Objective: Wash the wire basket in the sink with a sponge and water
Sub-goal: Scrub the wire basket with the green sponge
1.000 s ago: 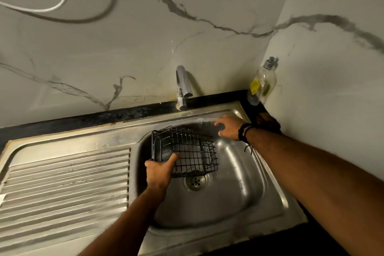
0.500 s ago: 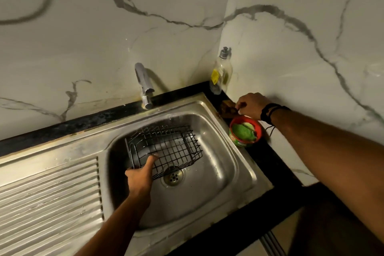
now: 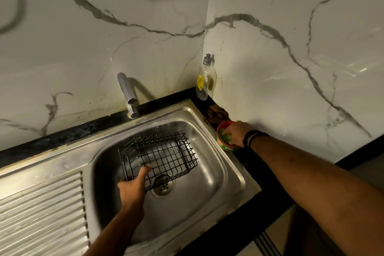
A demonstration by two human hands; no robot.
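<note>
Right hand [image 3: 236, 134] moved into red tub [image 3: 225, 145]; left hand [image 3: 133, 188] grips wire basket [image 3: 166, 155].

Both forearms are showing bare, with no sleeves reaching into view; the right wrist [image 3: 252, 138] is wearing black cord bands, several thin strands lying side by side; the left hand [image 3: 133, 188] is wearing nothing.

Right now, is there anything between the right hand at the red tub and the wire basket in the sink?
Nothing visible blocks it. The right hand reaches into the red tub on the black counter; between it and the wire basket, held by the left hand, lie only the sink rim and bare basin.
</note>
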